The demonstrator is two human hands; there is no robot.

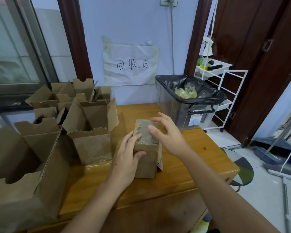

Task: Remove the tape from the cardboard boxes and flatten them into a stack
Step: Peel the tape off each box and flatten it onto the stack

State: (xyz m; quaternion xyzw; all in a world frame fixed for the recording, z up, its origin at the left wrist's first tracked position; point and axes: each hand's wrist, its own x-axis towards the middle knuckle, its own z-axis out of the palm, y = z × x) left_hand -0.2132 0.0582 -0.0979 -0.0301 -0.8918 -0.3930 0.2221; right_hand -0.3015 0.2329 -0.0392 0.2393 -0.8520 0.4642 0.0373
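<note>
A taped box [147, 147] stands mid-desk [183, 167], grasped at its side by the left hand [127, 158]. The right hand [166, 132], fingers spread and released, hovers over the taped top. Tape removal seems in hand; a tape edge must next be pinched and peeled.

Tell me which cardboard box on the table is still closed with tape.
The small box held by the left hand: tape covers its top, while the other boxes to its left stand open.

The left hand [127, 155] grips a taped box [146, 148] on the table [200, 158]; the right hand [166, 133] hovers spread above.
</note>
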